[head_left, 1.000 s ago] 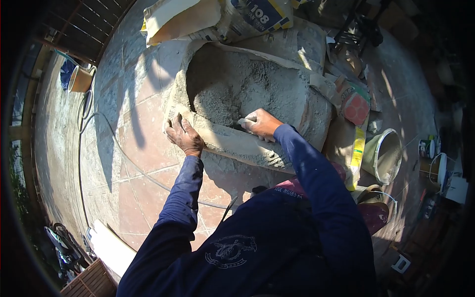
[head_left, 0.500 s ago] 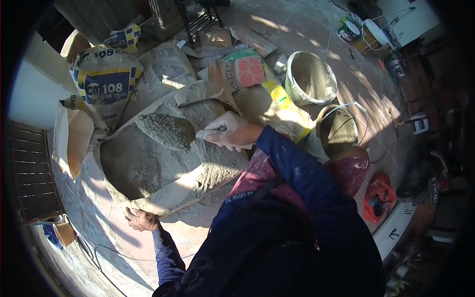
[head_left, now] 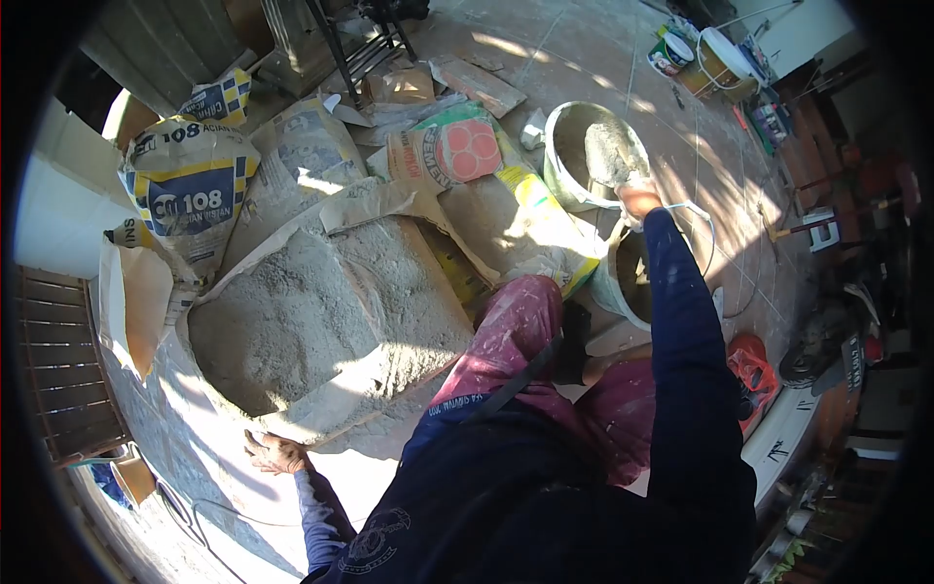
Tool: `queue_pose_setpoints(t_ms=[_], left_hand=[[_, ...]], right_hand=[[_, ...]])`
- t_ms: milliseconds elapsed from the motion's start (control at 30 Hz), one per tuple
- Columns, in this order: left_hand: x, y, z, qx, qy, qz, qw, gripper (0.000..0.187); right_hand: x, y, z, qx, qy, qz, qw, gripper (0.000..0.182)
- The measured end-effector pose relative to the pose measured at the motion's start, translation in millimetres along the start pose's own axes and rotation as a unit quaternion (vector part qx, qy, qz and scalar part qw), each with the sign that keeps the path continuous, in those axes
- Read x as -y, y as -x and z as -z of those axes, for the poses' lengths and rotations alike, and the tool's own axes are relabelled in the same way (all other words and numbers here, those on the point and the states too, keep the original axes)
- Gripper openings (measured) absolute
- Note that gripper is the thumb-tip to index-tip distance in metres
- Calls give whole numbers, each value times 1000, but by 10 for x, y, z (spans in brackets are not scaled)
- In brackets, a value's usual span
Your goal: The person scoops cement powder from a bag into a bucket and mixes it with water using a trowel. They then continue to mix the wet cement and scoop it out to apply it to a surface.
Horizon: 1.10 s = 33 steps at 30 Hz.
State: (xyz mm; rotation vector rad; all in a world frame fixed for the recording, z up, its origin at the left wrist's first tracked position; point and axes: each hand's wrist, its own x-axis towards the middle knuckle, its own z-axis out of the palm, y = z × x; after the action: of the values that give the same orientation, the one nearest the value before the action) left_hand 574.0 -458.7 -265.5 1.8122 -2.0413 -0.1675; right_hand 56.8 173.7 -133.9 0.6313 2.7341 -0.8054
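My right hand (head_left: pixel 639 198) is closed around the handle of a trowel, stretched out to the far right. The trowel's blade (head_left: pixel 611 164), coated with grey powdery mix, is inside the round bucket (head_left: pixel 566 188). At the near left, my left hand (head_left: pixel 276 455) grips the lower edge of a cut-open paper bag (head_left: pixel 331 414), its fingers partly hidden against the edge. Grey dry mix (head_left: pixel 292 302) lies in the bag, hollowed out on the left and heaped towards the right.
A second bucket (head_left: pixel 608 282) with a wire handle stands beside the first. A yellow and green cement sack (head_left: pixel 530 200) lies behind the open bag. Upright 108 sacks (head_left: pixel 195 200) stand at left. A red plastic bag (head_left: pixel 749 365) and paint pails (head_left: pixel 725 58) are at right.
My right hand has carried the loaded trowel from above the open bag rightwards into the round bucket. My left hand has stayed at the bag's edge.
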Motion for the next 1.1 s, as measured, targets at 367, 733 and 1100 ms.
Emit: queue_pose_setpoints(t_ms=[367, 733, 1100], left_hand=[[-16, -1, 51, 1, 13, -14, 1000, 42], [82, -26, 1, -44, 19, -98, 994, 44], [133, -58, -22, -26, 58, -75, 995, 44]], right_hand=[[36, -181, -146, -106, 344, 51, 932, 27], [492, 466, -1073, -19, 191, 393, 899, 33], [-130, 303, -2143, 152, 244, 315, 904, 47]])
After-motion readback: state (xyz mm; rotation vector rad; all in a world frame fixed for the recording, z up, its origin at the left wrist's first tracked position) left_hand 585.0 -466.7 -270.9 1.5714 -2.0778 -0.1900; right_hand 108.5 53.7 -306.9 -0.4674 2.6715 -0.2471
